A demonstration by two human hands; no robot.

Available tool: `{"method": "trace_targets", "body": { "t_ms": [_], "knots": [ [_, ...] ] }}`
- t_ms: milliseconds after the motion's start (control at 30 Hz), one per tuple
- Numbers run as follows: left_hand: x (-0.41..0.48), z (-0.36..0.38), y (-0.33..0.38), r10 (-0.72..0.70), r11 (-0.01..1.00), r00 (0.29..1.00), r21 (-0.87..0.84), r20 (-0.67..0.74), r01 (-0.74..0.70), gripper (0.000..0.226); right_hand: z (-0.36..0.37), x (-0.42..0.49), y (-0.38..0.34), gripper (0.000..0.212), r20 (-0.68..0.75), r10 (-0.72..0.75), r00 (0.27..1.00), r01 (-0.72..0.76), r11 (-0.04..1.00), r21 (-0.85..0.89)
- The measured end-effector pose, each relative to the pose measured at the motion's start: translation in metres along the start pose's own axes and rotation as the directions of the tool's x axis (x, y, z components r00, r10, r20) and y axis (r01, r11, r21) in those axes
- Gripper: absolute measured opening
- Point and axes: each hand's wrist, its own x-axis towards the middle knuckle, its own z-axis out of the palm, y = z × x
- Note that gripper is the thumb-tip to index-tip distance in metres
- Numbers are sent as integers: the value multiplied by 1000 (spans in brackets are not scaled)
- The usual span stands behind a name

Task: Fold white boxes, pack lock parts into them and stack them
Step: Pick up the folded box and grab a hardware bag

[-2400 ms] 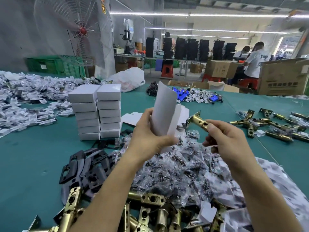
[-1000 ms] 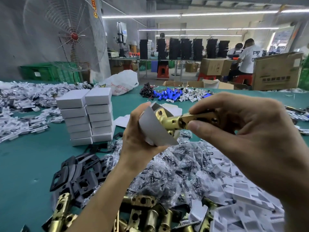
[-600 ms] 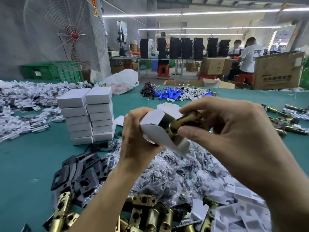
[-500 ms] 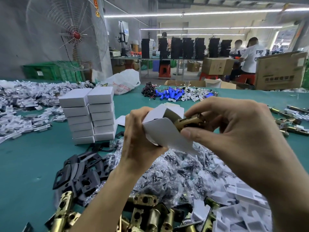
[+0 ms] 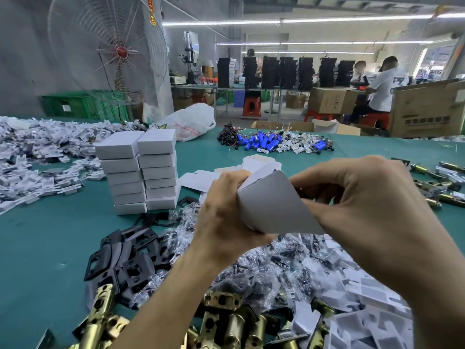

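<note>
I hold a white box (image 5: 274, 207) in the air over the green table (image 5: 50, 238). My left hand (image 5: 224, 217) grips its left end. My right hand (image 5: 364, 202) has its fingers curled at the box's far open end, thumb along the near side. The brass latch is hidden inside or behind the box. Two stacks of closed white boxes (image 5: 143, 170) stand to the left. Flat unfolded box blanks (image 5: 198, 180) lie behind my hands. Brass latches (image 5: 226, 321) lie at the near edge, black plates (image 5: 120, 260) to their left, bagged screws (image 5: 264, 273) under my hands.
White plastic parts (image 5: 37, 152) are heaped at far left and more (image 5: 364, 298) at near right. Blue batteries with wires (image 5: 264, 143) lie at the back, brass latches (image 5: 440, 182) at right. A fan (image 5: 110, 51) stands behind; people sit at back right by cardboard cartons (image 5: 427, 109).
My right hand pushed the brass latch into the white box; the latch is now out of sight. The box has turned so its broad side faces me.
</note>
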Motion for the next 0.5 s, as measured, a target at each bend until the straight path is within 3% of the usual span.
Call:
{"method": "trace_targets", "body": {
  "t_ms": [200,333,400,500],
  "knots": [
    [-2,5,-4,39,998,997,-60,66,-35,88,14,3,0,16,-130,-23,991,36,995,98],
    [-3,6,-5,-46,983,998,-177,51,55,81,20,4,3,4,-19,-27,999,29,993,113],
    [-3,7,-4,-98,956,993,-272,68,113,85,21,4,4,9,6,-36,999,35,992,119],
    [-3,7,1,-214,874,968,-416,133,250,82,20,5,5,13,-194,-30,981,66,981,180]
  ]
}}
